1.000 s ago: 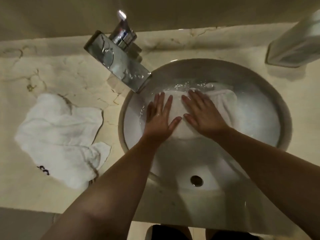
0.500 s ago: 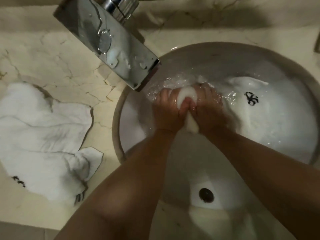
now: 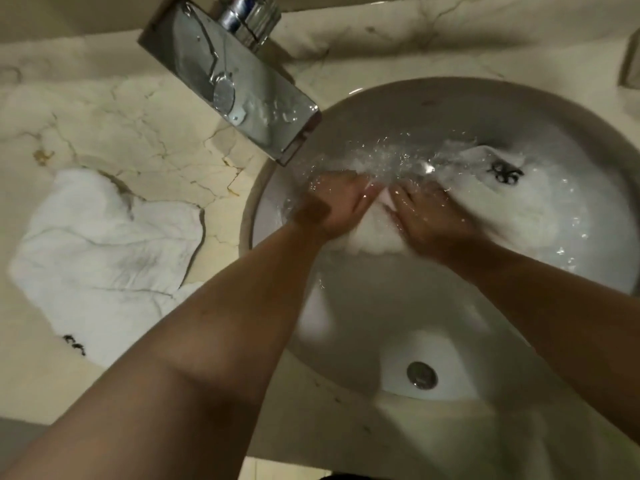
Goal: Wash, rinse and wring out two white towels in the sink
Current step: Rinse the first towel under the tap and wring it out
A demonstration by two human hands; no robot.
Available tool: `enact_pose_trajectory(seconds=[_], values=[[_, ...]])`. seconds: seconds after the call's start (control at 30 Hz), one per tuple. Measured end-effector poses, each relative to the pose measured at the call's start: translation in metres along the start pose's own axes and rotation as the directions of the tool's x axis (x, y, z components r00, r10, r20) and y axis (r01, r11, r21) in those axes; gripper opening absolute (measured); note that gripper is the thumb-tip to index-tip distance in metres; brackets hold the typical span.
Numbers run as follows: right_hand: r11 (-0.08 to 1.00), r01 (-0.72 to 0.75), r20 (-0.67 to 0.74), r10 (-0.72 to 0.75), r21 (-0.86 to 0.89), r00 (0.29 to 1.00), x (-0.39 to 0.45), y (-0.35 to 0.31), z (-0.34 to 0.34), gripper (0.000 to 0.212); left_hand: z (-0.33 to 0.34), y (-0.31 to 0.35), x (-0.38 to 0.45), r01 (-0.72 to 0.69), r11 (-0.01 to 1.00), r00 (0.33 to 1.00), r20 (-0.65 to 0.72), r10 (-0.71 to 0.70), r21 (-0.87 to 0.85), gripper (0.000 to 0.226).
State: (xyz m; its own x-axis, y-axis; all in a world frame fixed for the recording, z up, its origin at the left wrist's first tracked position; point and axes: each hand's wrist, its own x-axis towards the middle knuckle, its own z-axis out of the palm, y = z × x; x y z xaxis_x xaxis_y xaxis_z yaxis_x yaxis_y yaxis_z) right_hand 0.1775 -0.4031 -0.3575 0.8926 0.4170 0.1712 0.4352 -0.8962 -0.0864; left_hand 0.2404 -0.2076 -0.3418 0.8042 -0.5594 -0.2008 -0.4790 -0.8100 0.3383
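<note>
A wet white towel (image 3: 540, 209) with a black embroidered mark lies in the round white sink (image 3: 450, 98), under water that splashes from the chrome tap (image 3: 228, 84). My left hand (image 3: 332, 206) and my right hand (image 3: 426, 213) grip a bunched fold of this towel between them, knuckles close together in the water. A second white towel (image 3: 104, 258), crumpled and with a black mark near its lower edge, lies on the marble counter left of the sink.
The marble counter (image 3: 121, 116) runs around the sink. The drain (image 3: 421, 375) sits in the near part of the basin. A pale object (image 3: 630, 64) shows at the right edge. The tap's flat spout overhangs the basin's left rim.
A second ago both hands pressed flat on the towel; they then bunched it up and now rub the fold under splashing water. The camera has moved closer.
</note>
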Motion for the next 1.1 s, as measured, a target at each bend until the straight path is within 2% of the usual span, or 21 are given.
enact_pose_trajectory(seconds=[0.07, 0.13, 0.2, 0.23, 0.3, 0.33, 0.4, 0.47, 0.53, 0.63, 0.73, 0.77, 0.83, 0.87, 0.93, 1.0, 1.03, 1.1], values=[[0.999, 0.002, -0.011, -0.003, -0.037, 1.000, -0.015, -0.007, -0.004, 0.042, 0.003, 0.003, -0.013, -0.016, 0.999, 0.996, -0.091, 0.019, 0.033, 0.043], [0.999, -0.034, -0.005, 0.034, 0.003, 0.999, -0.020, -0.016, -0.009, 0.044, 0.010, 0.010, -0.026, 0.041, 0.998, 0.978, -0.207, -0.032, 0.037, 0.039], [0.994, -0.068, 0.032, 0.066, 0.082, 0.997, -0.022, -0.025, -0.013, 0.046, 0.018, 0.021, -0.038, 0.106, 0.994, 0.938, -0.333, -0.100, 0.002, 0.043], [0.989, -0.076, 0.056, 0.069, 0.130, 0.996, -0.023, -0.028, -0.014, 0.047, 0.021, 0.027, -0.043, 0.093, 0.996, 0.924, -0.372, -0.089, -0.005, 0.047], [0.981, -0.081, 0.108, 0.062, 0.178, 0.992, -0.024, -0.032, -0.012, 0.056, 0.029, 0.036, -0.052, 0.049, 0.999, 0.932, -0.359, -0.047, -0.002, 0.056], [0.979, -0.095, 0.122, 0.073, 0.179, 0.990, -0.023, -0.033, -0.012, 0.059, 0.033, 0.038, -0.056, 0.075, 0.997, 0.942, -0.328, -0.072, -0.002, 0.064], [0.982, -0.114, 0.108, 0.098, 0.152, 0.989, -0.022, -0.033, -0.004, 0.060, 0.038, 0.034, -0.055, 0.198, 0.980, 0.944, -0.270, -0.191, 0.000, 0.082], [0.973, -0.180, 0.079, 0.170, 0.148, 0.982, -0.018, -0.034, 0.005, 0.060, 0.041, 0.033, -0.047, 0.287, 0.958, 0.927, -0.251, -0.277, 0.005, 0.091], [0.951, -0.266, 0.053, 0.261, 0.159, 0.964, -0.010, -0.036, 0.011, 0.060, 0.044, 0.034, -0.038, 0.325, 0.946, 0.902, -0.296, -0.314, -0.015, 0.088], [0.925, -0.348, 0.035, 0.347, 0.152, 0.937, 0.007, -0.036, 0.015, 0.050, 0.043, 0.037, -0.026, 0.388, 0.919, 0.816, -0.436, -0.378, -0.071, 0.069], [0.863, -0.423, 0.092, 0.414, 0.275, 0.905, 0.023, -0.032, 0.007, 0.036, 0.033, 0.040, -0.018, 0.390, 0.886, 0.800, -0.385, -0.460, -0.250, 0.054], [0.867, -0.423, 0.134, 0.401, 0.262, 0.906, 0.029, -0.032, 0.002, 0.033, 0.030, 0.041, -0.015, 0.395, 0.880, 0.792, -0.389, -0.471, -0.263, 0.052], [0.920, -0.383, 0.181, 0.364, 0.087, 0.914, 0.034, -0.028, -0.002, 0.033, 0.024, 0.041, -0.008, 0.435, 0.878, 0.795, -0.373, -0.479, -0.201, 0.051], [0.930, -0.359, 0.248, 0.330, 0.081, 0.911, 0.036, -0.025, -0.003, 0.036, 0.021, 0.042, -0.004, 0.443, 0.885, 0.814, -0.349, -0.463, -0.141, 0.050], [0.918, -0.350, 0.339, 0.274, 0.186, 0.900, 0.047, -0.024, -0.006, 0.040, 0.015, 0.042, 0.001, 0.428, 0.901, 0.864, -0.260, -0.432, -0.074, 0.053], [0.914, -0.397, 0.316, 0.353, 0.083, 0.880, 0.045, -0.023, -0.011, 0.042, 0.010, 0.039, 0.005, 0.408, 0.909, 0.886, -0.200, -0.417, -0.090, 0.055], [0.914, -0.385, 0.336, 0.325, 0.129, 0.884, 0.045, -0.019, -0.014, 0.042, 0.009, 0.037, 0.005, 0.399, 0.912, 0.893, -0.185, -0.409, -0.092, 0.057], [0.856, -0.349, 0.430, 0.171, 0.381, 0.887, 0.040, -0.010, -0.019, 0.041, 0.008, 0.032, 0.006, 0.374, 0.924, 0.913, -0.141, -0.382, -0.083, 0.058]])
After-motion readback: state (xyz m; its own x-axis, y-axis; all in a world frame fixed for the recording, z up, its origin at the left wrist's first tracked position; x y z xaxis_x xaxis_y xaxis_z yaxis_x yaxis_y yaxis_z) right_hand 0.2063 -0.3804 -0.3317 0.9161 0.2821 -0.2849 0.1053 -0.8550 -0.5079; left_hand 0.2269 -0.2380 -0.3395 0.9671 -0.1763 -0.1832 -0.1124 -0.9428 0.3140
